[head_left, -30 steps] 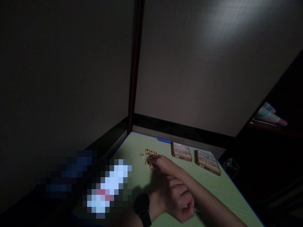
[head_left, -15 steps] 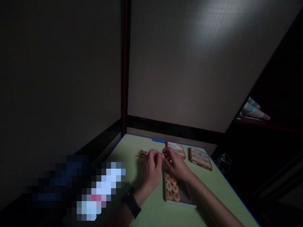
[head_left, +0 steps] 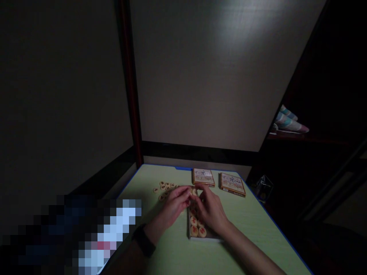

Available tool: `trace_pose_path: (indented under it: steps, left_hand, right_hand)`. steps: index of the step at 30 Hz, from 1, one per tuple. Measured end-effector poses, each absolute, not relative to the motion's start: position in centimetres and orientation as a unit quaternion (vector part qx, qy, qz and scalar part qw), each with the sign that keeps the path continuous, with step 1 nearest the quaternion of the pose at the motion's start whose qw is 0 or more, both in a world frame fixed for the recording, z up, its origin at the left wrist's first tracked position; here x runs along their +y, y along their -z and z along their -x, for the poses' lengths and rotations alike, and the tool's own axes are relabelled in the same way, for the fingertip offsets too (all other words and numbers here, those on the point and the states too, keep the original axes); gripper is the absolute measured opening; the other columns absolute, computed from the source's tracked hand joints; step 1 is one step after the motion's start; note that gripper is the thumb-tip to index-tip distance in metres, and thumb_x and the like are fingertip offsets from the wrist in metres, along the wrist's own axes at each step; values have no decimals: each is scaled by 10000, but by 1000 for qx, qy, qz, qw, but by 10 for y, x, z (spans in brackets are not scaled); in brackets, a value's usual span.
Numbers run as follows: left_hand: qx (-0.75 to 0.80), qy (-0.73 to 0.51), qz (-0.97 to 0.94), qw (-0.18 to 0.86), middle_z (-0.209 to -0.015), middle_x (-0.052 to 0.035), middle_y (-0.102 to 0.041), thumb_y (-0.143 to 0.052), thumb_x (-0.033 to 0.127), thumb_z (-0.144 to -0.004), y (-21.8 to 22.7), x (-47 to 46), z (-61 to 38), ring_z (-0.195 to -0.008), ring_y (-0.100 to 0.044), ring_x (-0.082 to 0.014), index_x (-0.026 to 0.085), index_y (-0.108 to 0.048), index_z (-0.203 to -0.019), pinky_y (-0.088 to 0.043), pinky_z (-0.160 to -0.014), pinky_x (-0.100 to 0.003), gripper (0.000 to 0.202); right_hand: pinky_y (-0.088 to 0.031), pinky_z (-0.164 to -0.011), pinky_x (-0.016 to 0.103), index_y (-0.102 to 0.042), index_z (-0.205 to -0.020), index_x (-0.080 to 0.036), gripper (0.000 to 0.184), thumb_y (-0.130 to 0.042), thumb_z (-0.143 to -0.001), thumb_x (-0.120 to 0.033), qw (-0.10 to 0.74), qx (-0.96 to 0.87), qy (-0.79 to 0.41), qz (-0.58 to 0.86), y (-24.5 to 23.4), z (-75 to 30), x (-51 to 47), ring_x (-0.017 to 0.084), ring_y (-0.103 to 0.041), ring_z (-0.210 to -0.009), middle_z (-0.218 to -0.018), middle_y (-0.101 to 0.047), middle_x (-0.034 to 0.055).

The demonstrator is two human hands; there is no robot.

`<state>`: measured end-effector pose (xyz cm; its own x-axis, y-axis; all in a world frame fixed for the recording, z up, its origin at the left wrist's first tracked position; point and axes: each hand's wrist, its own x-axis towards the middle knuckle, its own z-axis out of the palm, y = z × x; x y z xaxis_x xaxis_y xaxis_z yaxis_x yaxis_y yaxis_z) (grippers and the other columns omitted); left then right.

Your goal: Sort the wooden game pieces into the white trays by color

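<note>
My left hand [head_left: 175, 203], with a dark watch on the wrist, has its thumb and fingers closed at the left edge of a pale round Chinese chess piece [head_left: 194, 192]. From the other side, the thumb and bent fingers of my right hand [head_left: 210, 206] close around the same piece, above the far end of an open box [head_left: 189, 225]. Chess pieces with red characters [head_left: 194, 231] lie in rows along the box's left side. My right hand and forearm cover much of the box. Several loose pieces with dark characters [head_left: 168, 186] lie left of my hands, some partly hidden behind the left one.
Two flat printed boxes, one at the back [head_left: 203, 177] and one to its right [head_left: 233, 184], lie on the pale green table [head_left: 258, 233] with blue edging. A wall [head_left: 200, 95] rises behind it. A blurred bright patch [head_left: 114, 229] is at lower left.
The view has shifted slightly, so the table appears further left. My hands have come lower over the box's far end, the left one now turned flatter, uncovering more loose pieces behind it.
</note>
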<state>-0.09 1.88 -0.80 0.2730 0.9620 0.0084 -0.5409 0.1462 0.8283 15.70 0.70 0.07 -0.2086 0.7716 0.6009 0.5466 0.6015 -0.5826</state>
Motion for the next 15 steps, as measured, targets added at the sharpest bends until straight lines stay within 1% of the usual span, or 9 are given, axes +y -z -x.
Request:
trace_pose_path:
  steps: [1,3,5,6,8,10,13,15]
  left_hand:
    - [277,-535,-374,705,-962,-73,-681,-890,377,-614,8,20,1,-879,-606,-158,151,-711,-960,-462,-785,-258,450]
    - [277,-539,-361,709,-896,-51,-664,-876,422,-630,8,22,2,-818,-594,-141,157,-685,-899,-459,-751,-255,423]
    - [287,-535,-352,713,-818,-28,-631,-857,478,-642,8,25,2,-742,-565,-120,153,-640,-824,-445,-701,-249,431]
    - [294,-529,-351,715,-787,-19,-613,-843,503,-652,8,26,2,-713,-549,-113,153,-618,-801,-434,-677,-247,442]
    - [304,-513,-357,719,-744,-5,-582,-816,539,-676,9,27,3,-673,-520,-106,156,-586,-776,-409,-634,-243,458]
    - [311,-499,-363,723,-728,0,-570,-799,548,-694,10,27,3,-659,-506,-106,163,-572,-766,-395,-618,-244,453]
    - [320,-484,-366,728,-751,-7,-583,-792,537,-710,9,24,2,-674,-513,-111,171,-586,-787,-405,-643,-252,427]
    - [317,-483,-387,719,-763,-10,-582,-778,542,-725,8,21,2,-685,-517,-117,175,-598,-810,-410,-659,-259,417]
  right_hand:
    - [-538,-707,313,-550,-1221,-215,287,-525,-944,-285,479,-758,-127,423,-1,-158,8,178,-661,-717,-1007,-722,76]
    - [-547,-779,325,-595,-1213,-223,283,-532,-940,-262,515,-742,-129,409,-4,-161,11,193,-679,-850,-1087,-717,88]
    - [-540,-849,341,-648,-1148,-225,239,-531,-941,-244,535,-736,-136,391,-7,-163,14,211,-663,-994,-1124,-706,93]
    - [-537,-862,345,-665,-1114,-223,218,-535,-939,-239,538,-737,-146,382,-8,-164,14,216,-651,-1033,-1127,-701,94]
    - [-541,-849,343,-682,-1064,-219,184,-559,-929,-241,540,-737,-174,366,-11,-162,14,218,-644,-1030,-1105,-695,94]
    - [-546,-817,333,-695,-1010,-216,142,-601,-909,-249,542,-735,-199,357,-11,-159,11,213,-645,-980,-1050,-693,87]
    - [-546,-798,325,-709,-934,-219,86,-638,-890,-241,548,-735,-205,342,-11,-154,6,204,-645,-918,-958,-686,69]
    - [-542,-818,333,-713,-948,-227,96,-642,-884,-220,544,-745,-195,332,-11,-152,4,205,-651,-920,-963,-697,67]
